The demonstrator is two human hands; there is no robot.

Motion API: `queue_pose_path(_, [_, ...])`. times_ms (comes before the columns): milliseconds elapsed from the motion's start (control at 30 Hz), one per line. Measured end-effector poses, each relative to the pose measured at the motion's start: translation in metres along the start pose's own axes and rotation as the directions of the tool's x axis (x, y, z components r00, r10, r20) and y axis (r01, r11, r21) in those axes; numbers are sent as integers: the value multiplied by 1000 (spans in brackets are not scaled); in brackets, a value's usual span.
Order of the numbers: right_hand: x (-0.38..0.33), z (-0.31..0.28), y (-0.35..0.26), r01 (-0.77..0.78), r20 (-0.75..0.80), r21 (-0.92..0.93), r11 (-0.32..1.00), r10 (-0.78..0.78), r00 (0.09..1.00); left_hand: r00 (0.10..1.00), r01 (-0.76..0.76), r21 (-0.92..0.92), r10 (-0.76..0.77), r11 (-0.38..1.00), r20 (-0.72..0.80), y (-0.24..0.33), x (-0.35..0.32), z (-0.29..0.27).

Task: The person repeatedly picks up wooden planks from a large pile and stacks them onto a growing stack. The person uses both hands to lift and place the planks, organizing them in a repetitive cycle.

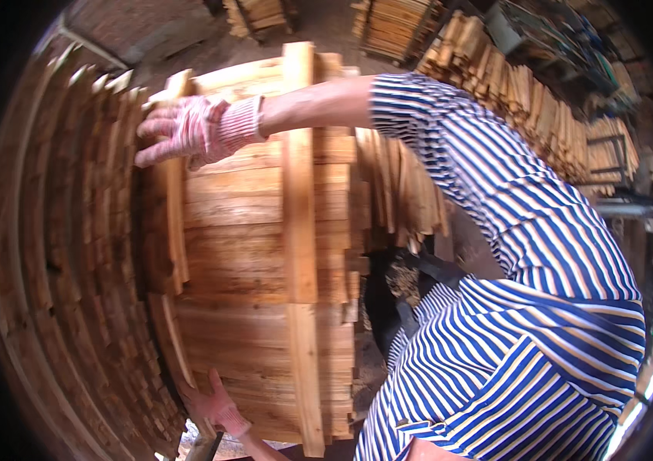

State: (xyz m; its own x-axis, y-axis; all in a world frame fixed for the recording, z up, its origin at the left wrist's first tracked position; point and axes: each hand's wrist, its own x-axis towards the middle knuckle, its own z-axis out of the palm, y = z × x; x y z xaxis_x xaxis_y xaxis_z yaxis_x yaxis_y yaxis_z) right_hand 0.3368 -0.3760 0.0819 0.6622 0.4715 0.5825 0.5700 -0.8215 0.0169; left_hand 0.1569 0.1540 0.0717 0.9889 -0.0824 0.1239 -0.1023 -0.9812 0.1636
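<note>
My right hand (196, 132), in a pink-and-white knit glove, reaches across the far end of a stack of wooden boards (234, 261). Its fingers are spread flat above the top of a narrow wooden strip (176, 230) along the stack's left side. At the near end, my left hand (217, 406), in a pinkish glove, lies by the end of a second narrow strip (169, 338), thumb pointing away from the fingers. The fingers are slightly blurred and partly against the wood. A thicker batten (300, 230) runs lengthwise over the boards, right of both hands.
A tall stack of boards (73, 253) stands close on the left. More timber pieces (518, 100) are piled at the far right, and bundled boards (391, 31) lie at the back. My striped shirt (495, 369) fills the lower right.
</note>
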Motion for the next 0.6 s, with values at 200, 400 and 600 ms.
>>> queue_pose_path(200, [-242, -74, 27, -502, -245, 359, 787, 598, 763, 886, 163, -854, 307, 494, 347, 255, -125, -5])
queue_pose_path(400, [-537, -73, -46, -914, 376, -38, -405, 841, -388, 312, 557, -580, 498, 594, 809, 357, -215, 188])
queue_pose_path(600, [-739, 10, -120, -789, 485, -264, -555, 631, -606, 185, 657, -452, 452, 603, 873, 431, -231, 432])
